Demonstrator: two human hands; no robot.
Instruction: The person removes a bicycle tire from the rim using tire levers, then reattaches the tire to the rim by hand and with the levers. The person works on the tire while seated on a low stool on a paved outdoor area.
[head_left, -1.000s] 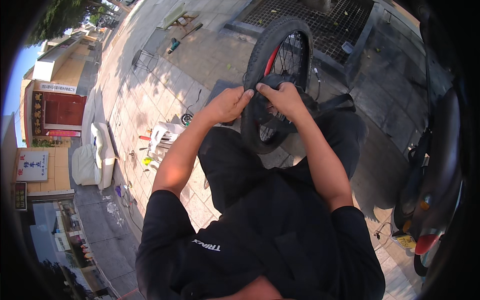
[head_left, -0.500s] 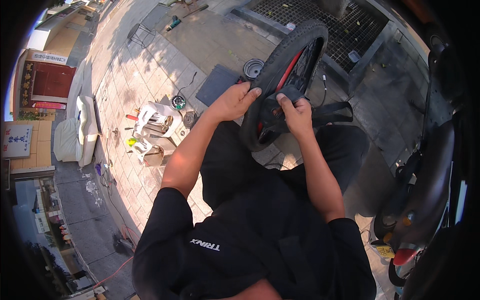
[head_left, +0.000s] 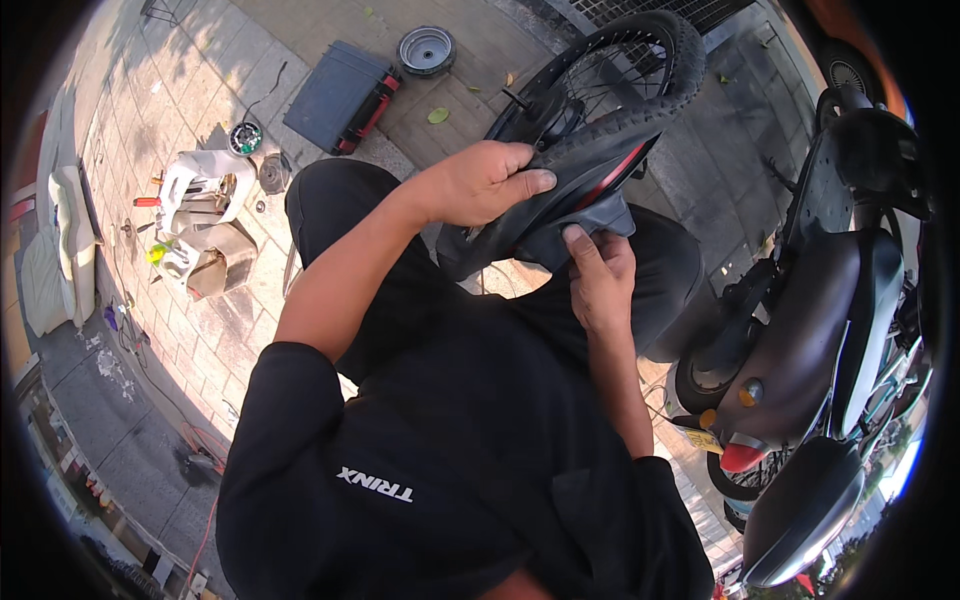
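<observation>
A bicycle wheel leans between my knees, and its knobbly black tyre point(head_left: 640, 110) rises away from me. My left hand point(head_left: 478, 183) is closed on the tyre's near left side, thumb lying over the rubber. A red strip point(head_left: 615, 172) shows along the gap beside the tyre. My right hand point(head_left: 604, 272) pinches a flat, limp black inner tube point(head_left: 548, 243) between thumb and fingers at the wheel's near right side. Part of the tube is hidden behind the tyre and my fingers. The hub axle point(head_left: 516, 98) sticks out on the left of the wheel.
A dark toolbox point(head_left: 335, 92) and a grey metal wheel hub point(head_left: 426, 50) lie beyond my left knee. Cut-open white containers with tools point(head_left: 205, 190) stand on the paving at left. A parked scooter point(head_left: 800, 300) is close on my right, and a floor grate point(head_left: 640, 10) lies ahead.
The wheel has tilted over toward the right. My right hand has moved slightly nearer to me, still pinching the tube. My left hand keeps its grip on the tyre. The view has shifted.
</observation>
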